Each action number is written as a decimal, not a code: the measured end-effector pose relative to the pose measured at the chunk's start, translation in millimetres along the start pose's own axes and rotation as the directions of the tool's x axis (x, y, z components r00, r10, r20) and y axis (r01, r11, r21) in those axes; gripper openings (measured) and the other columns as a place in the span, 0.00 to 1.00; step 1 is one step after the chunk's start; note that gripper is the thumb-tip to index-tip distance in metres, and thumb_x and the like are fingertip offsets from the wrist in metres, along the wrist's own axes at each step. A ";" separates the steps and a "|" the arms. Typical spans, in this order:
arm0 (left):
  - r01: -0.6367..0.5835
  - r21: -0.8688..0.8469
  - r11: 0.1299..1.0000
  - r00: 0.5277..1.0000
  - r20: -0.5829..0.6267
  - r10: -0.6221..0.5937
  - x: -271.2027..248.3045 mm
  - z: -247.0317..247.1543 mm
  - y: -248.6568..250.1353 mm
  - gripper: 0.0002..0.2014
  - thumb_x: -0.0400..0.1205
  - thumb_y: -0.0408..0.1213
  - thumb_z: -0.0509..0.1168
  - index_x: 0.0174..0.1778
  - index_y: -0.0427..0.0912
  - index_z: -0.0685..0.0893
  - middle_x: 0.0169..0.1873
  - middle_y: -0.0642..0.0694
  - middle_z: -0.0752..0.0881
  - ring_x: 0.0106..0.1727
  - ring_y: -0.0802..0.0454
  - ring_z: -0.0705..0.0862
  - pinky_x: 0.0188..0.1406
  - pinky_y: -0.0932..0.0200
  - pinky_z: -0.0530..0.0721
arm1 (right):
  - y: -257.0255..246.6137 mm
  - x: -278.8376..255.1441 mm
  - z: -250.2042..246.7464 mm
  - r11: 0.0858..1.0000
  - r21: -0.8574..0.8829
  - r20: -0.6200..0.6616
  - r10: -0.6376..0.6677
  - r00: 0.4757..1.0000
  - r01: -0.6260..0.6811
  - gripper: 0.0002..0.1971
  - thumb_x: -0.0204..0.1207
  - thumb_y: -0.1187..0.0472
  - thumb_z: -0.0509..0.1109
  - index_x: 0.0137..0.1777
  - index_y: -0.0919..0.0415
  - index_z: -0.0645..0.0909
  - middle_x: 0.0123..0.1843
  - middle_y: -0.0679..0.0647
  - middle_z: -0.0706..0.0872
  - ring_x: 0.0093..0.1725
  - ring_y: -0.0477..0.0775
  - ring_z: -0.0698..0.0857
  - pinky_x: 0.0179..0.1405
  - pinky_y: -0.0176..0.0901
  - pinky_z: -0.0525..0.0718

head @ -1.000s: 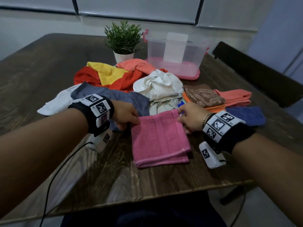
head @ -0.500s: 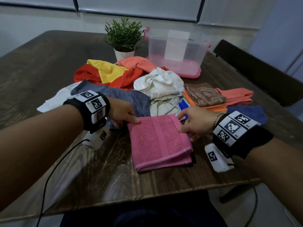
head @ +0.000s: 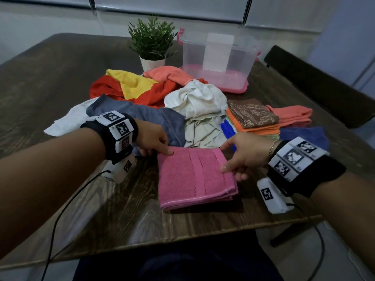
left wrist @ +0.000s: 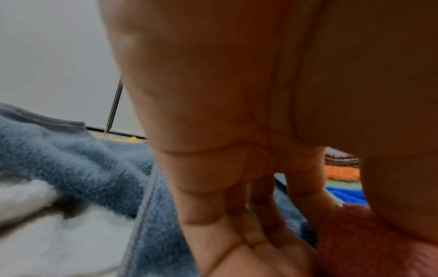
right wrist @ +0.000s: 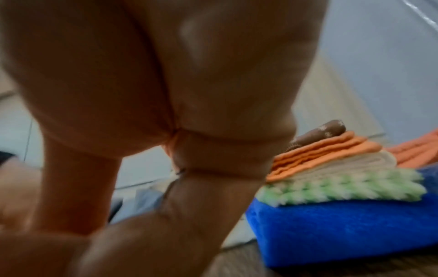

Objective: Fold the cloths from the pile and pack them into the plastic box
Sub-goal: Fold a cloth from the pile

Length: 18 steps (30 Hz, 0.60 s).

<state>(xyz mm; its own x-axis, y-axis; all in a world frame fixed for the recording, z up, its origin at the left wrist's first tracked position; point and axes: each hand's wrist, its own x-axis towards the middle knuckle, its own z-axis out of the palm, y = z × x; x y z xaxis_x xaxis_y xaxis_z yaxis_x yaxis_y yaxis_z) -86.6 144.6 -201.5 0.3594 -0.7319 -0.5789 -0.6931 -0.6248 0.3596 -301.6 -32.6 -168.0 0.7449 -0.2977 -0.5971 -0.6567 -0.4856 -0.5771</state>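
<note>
My right hand [head: 246, 154] has slid down the pink cloth's [head: 194, 177] edge; both it and my left hand [head: 153, 139] pinch it, folded, ready for the box [head: 218, 61].

hands [head: 200, 153] pinch pink towel [head: 194, 177] | clear box [head: 217, 57] behind pile [head: 162, 98]
</note>
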 end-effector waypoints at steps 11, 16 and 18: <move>-0.006 0.169 0.986 0.997 -0.073 0.019 -7.6 1.4 16.8 0.19 0.85 0.52 0.62 0.43 0.38 0.84 0.33 0.44 0.88 0.33 0.50 0.85 0.36 0.58 0.82 | 0.1 32.3 7.9 0.772 -0.633 -0.162 -0.215 0.963 0.066 0.38 0.62 0.44 0.85 0.71 0.52 0.75 0.50 0.45 0.85 0.50 0.48 0.84 0.47 0.42 0.80; -0.432 0.035 0.901 0.792 -0.462 0.398 -21.8 -18.7 44.0 0.05 0.81 0.42 0.72 0.49 0.46 0.85 0.37 0.51 0.87 0.33 0.59 0.82 0.35 0.63 0.80 | -31.8 24.7 -2.4 0.809 -0.437 -0.238 -0.525 0.817 0.393 0.47 0.61 0.44 0.86 0.79 0.53 0.69 0.70 0.47 0.81 0.66 0.46 0.80 0.67 0.41 0.78; -0.620 -0.224 0.752 0.708 -0.572 0.414 -22.8 -25.3 54.4 0.11 0.79 0.41 0.74 0.54 0.48 0.82 0.40 0.45 0.86 0.35 0.57 0.80 0.34 0.64 0.80 | -44.6 21.3 -5.8 0.796 -0.354 -0.289 -0.593 0.752 0.492 0.39 0.63 0.48 0.85 0.74 0.53 0.75 0.61 0.46 0.86 0.57 0.44 0.84 0.59 0.38 0.80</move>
<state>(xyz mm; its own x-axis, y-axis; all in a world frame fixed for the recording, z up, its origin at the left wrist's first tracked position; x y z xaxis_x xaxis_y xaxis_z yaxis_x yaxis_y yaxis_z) -116.7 120.4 -150.2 0.3252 -0.9325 0.1575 -0.6042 -0.0767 0.7931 -255.8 -22.0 -151.7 0.9834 -0.1730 0.0542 -0.1143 -0.8237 -0.5553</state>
